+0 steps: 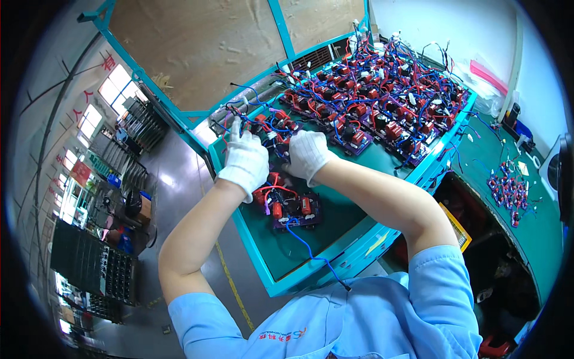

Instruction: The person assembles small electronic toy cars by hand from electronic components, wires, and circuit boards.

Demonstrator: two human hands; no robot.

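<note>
Both my hands wear white gloves and work over a small purple circuit board (276, 127) with red components and blue, red and black wires. My left hand (246, 157) is closed at the board's left side, its fingers pointing away from me among the wires. At the right side my right hand (308, 155) is closed with its fingers curled in against the board; its fingertips are hidden. Closer to me lies another circuit board (302, 209), bearing red cylindrical parts, a red wire loop and a long blue wire (308, 245) that trails over the table's front edge.
Many wired circuit boards (382, 99) crowd the back right of the green-topped table (263, 251), with a teal frame (281, 30) behind. To the right, a green bench (526, 239) bears a heap of small wired parts (508, 186). Racks (89, 263) stand on the floor at left.
</note>
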